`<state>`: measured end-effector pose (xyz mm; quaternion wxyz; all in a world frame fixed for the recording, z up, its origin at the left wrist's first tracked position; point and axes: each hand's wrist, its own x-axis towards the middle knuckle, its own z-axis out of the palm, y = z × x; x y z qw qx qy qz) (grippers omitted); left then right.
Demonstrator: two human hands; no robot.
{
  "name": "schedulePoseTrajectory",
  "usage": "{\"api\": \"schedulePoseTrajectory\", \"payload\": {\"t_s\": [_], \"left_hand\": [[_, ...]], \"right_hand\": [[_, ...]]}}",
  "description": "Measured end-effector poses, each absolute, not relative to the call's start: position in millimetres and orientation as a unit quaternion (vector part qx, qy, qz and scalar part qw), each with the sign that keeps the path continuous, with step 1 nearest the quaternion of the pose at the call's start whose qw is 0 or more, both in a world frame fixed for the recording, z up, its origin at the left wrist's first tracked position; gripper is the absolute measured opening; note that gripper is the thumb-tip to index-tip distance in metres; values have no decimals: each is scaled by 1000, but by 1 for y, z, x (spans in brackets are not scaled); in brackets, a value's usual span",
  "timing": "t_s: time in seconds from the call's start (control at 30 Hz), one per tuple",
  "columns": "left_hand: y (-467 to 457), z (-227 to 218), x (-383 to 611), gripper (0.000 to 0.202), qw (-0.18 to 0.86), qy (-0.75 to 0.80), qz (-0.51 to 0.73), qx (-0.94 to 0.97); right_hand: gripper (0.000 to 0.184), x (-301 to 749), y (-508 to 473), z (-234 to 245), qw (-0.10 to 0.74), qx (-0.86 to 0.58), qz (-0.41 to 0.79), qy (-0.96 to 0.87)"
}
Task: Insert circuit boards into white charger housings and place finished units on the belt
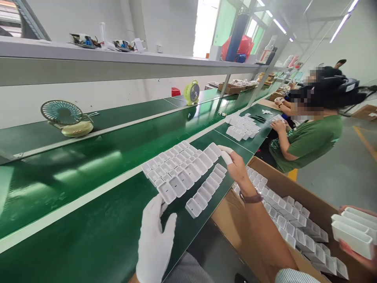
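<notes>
Several rows of small white plastic housings (184, 173) lie packed side by side on the green bench (88, 236). My left hand (154, 239), in a white glove, rests with fingers stretched out against the near end of the rows. My right hand (235, 167) is bare, with a white cot on the index finger and a watch on the wrist. It reaches to the far end of the rows, index stretched onto the last housing and the other fingers loosely curled. Neither hand grips anything.
A cardboard box (312, 204) full of white housings stands right of the bench. Another person's hand (353, 232) holds housings at the right edge. A seated person in a green shirt (312, 141) works at another batch of housings (243, 127). Two small fans (66, 118) (192, 92) stand behind the belt.
</notes>
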<state>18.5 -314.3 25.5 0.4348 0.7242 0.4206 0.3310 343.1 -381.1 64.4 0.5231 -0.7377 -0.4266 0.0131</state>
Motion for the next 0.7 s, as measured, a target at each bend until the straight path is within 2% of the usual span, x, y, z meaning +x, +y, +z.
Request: {"api": "schedulePoseTrajectory", "payload": {"t_s": [0.1, 0.2, 0.5, 0.7], "left_hand": [[-304, 38, -14, 53, 313, 499, 333, 736], [-292, 50, -47, 48, 261, 570, 305, 717], [-265, 54, -106, 35, 288, 620, 246, 687], [-262, 55, -117, 45, 313, 618, 257, 674]], "right_hand": [[38, 302, -390, 78, 547, -699, 8, -461], [39, 262, -394, 77, 531, -688, 24, -494], [38, 200, -381, 59, 461, -718, 92, -513], [40, 182, -376, 62, 418, -752, 132, -492]]}}
